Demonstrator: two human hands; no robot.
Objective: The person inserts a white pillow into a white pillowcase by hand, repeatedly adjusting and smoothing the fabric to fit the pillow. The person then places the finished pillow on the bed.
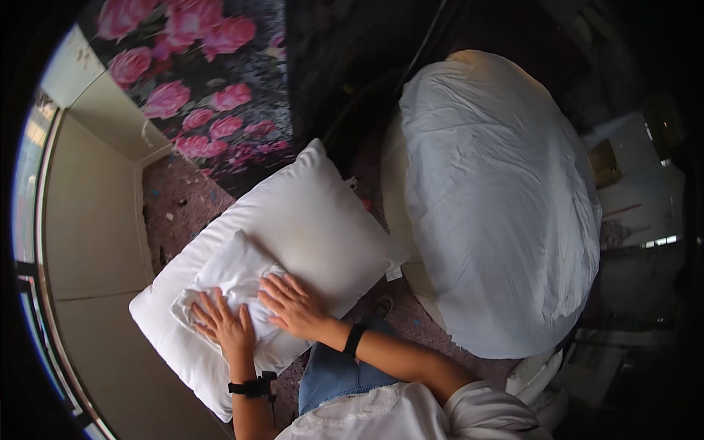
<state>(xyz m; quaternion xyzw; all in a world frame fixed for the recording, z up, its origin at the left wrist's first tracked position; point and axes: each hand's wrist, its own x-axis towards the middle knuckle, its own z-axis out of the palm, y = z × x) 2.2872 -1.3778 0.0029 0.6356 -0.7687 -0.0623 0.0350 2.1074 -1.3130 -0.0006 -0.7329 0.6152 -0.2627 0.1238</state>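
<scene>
A large white pillow (330, 220) lies before me at a slant. On its lower left part rests a smaller bundle of folded white cloth (236, 264), wrinkled at its near side. My left hand (228, 327) lies flat with fingers spread on the near left part of this bundle. My right hand (291, 305) presses palm down at the bundle's right edge, its fingers apart. Neither hand grips anything. Each wrist wears a black strap, and the left one carries a small device.
A big round mound under a white sheet (500, 209) stands to the right. A rose-printed cloth or panel (220, 99) is at the upper left, beside a beige wall (93, 209). The reddish floor (179, 209) is speckled with debris. Small white bundles (533, 374) lie at the lower right.
</scene>
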